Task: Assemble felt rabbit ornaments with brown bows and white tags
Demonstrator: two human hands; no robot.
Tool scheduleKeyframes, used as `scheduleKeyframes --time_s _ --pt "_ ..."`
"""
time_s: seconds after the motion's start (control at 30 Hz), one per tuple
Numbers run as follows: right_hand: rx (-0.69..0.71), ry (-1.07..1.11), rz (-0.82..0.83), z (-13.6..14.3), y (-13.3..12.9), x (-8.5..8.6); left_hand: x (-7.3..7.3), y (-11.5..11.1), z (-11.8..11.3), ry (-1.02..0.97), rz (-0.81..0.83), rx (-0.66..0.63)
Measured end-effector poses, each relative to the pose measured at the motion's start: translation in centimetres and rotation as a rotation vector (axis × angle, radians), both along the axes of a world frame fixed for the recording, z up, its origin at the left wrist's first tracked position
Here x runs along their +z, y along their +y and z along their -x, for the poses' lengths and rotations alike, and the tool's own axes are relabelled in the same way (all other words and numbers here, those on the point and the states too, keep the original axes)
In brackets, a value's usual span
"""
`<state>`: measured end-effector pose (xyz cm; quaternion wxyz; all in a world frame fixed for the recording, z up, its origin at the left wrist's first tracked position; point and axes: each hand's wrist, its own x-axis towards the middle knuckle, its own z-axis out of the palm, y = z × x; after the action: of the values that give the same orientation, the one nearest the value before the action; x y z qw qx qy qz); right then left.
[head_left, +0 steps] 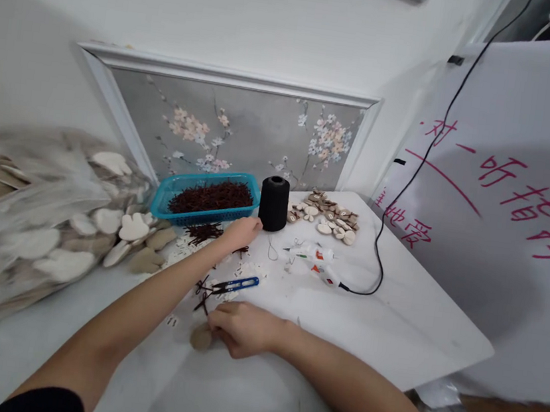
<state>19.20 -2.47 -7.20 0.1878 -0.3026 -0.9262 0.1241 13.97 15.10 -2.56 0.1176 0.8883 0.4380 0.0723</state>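
My left hand (245,232) reaches forward with its fingers pinched together at the lower left side of a black thread cone (274,204). What sits in that pinch, if anything, is too small to make out. Closer to me, my right hand (247,329) is closed on the edge of a small tan fabric piece (200,338), low over the table. Its fingertips hide part of the piece. Dark brown tied bows (203,297) lie just beyond it, beside blue-handled thread snips (236,285). A thin loop of thread (273,251) rests in front of the cone.
A blue basket (157,205) full of dark brown strips stands at the back. Bagged white and tan padded shapes (68,261) crowd the left. Behind the glue gun (324,274) are small finished pieces (336,220); its black cord (382,266) rises on the right.
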Motion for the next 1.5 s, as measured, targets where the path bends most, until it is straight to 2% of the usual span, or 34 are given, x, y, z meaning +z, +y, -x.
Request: scheduleKeyframes --time_s 0.1,0.2,0.27,0.37,0.5,0.63,0.87,1.07,1.27,1.5 --pt "0.01 0.002 -0.006 -0.3 -0.3 0.3 0.0 -3.3 3.9 -0.05 -0.011 0.023" --pt "-0.008 0.076 0.021 -0.8 -0.9 1.1 -0.3 -8.6 9.4 -0.063 0.013 0.021" --pt "-0.027 0.182 0.094 -1.2 -1.6 2.2 -0.7 -12.5 13.0 -0.058 0.072 0.023" --pt "-0.045 0.349 0.203 -2.1 -3.1 4.1 -1.5 -17.8 17.1 -0.043 0.176 0.011" --pt "-0.229 0.575 0.187 -3.0 -5.5 5.5 -2.5 -23.0 19.1 0.093 0.175 0.002" --pt "-0.362 0.635 0.154 -2.0 -7.6 4.5 -3.3 -26.0 18.9 0.208 0.143 -0.045" --pt "-0.313 0.572 0.113 2.0 -8.6 2.3 -3.6 -27.5 17.8 0.303 -0.071 -0.135" --pt "-0.223 0.414 0.111 2.9 -8.6 1.5 -1.9 -27.3 17.6 0.376 -0.113 -0.2" --pt "-0.278 0.327 0.126 2.7 -8.8 0.7 -0.1 -25.7 17.5 0.387 -0.157 -0.331" --pt "-0.318 0.427 0.109 2.0 -8.5 0.0 1.5 -22.2 16.2 0.376 -0.254 -0.445"
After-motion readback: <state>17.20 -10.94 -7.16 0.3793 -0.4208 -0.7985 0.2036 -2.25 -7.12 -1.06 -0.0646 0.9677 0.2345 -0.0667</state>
